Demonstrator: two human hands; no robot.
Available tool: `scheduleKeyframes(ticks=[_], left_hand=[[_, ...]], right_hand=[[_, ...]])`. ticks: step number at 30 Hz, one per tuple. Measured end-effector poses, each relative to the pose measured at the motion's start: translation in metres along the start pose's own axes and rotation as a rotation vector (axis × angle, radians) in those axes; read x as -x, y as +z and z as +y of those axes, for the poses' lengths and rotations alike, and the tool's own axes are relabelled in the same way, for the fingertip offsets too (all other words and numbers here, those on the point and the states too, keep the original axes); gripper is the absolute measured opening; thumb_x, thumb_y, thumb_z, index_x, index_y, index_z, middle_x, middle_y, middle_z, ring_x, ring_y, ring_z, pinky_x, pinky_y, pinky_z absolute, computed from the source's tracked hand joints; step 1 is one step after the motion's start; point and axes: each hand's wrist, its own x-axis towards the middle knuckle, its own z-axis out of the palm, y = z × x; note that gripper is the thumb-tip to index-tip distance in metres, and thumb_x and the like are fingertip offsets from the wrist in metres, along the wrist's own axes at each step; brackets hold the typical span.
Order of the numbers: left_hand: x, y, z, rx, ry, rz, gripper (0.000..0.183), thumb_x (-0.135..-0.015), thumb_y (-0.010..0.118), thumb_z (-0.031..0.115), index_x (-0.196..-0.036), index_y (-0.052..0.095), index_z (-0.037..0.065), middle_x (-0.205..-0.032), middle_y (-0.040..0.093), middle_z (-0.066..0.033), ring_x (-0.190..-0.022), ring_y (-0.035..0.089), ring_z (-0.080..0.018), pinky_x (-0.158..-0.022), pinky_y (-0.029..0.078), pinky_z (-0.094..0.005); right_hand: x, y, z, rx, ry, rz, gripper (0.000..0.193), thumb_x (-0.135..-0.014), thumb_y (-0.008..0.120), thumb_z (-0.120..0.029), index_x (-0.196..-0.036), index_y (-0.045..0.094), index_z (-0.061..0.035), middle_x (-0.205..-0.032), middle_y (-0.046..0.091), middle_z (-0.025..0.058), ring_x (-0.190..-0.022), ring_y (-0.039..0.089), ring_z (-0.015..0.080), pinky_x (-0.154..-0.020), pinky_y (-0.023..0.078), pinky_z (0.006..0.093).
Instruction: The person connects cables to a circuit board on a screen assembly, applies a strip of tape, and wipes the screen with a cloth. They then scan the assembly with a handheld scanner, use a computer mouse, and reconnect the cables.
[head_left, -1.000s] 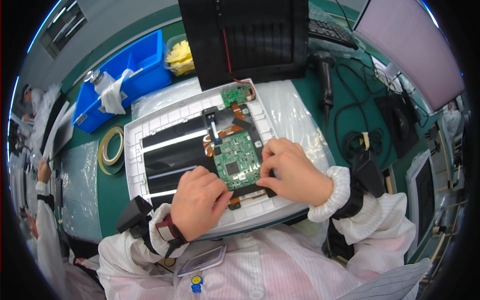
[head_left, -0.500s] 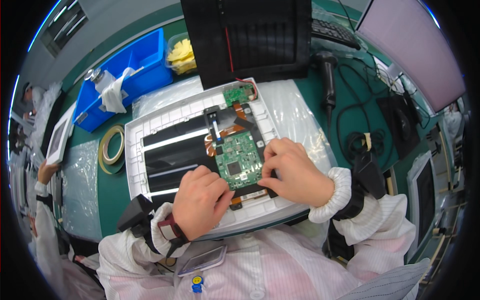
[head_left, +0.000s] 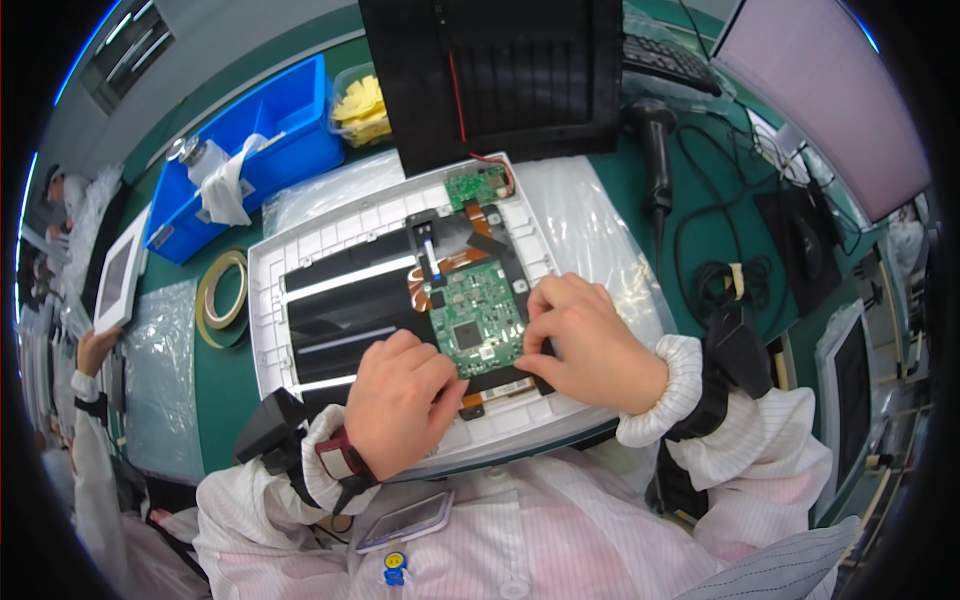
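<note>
Right grip point(head_left: 585, 342), pinched narrow at four-o'clock corner of green board point(head_left: 485, 315); left grip point(head_left: 400, 388), closure I cannot tell; board inside white housing point(head_left: 264, 305), black panel point(head_left: 520, 75), twelve o'clock, off.

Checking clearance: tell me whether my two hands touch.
Apart: the head view shows the green board between the left hand and right hand.

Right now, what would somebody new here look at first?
Probably the green circuit board in the middle, inside the open white frame, with the right hand at its lower right corner and the left hand near its lower left. Next, perhaps the bright blue bin at the upper left and the big black panel at the top.
</note>
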Motion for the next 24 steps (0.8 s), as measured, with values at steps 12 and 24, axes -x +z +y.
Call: scheduleKeyframes(ticks=[12,24], left_hand=[[-0.0011,-0.0008,0.0001,0.077,-0.114,-0.053,0.013,-0.071,0.065,0.009,-0.064,0.055,0.008,-0.064,0.054,-0.0035,-0.071,0.050,-0.0245,-0.062,0.038,-0.0361],[-0.0046,-0.0057,0.0032,0.044,-0.180,-0.133,0.013,-0.072,0.065,0.011,-0.063,0.056,0.008,-0.064,0.057,-0.0053,-0.070,0.052,-0.0261,-0.063,0.039,-0.0376]], right_hand=[[-0.0003,0.0010,0.0007,0.007,0.014,0.009,0.014,-0.063,0.075,-0.011,-0.061,0.061,-0.0061,-0.082,0.051,0.0053,-0.085,0.049,0.0244,-0.076,0.038,0.0346],[-0.0021,0.0018,0.0003,0.032,0.028,-0.010,0.014,-0.063,0.074,-0.013,-0.061,0.061,-0.0071,-0.081,0.051,0.0047,-0.084,0.050,0.0243,-0.075,0.037,0.0354]])
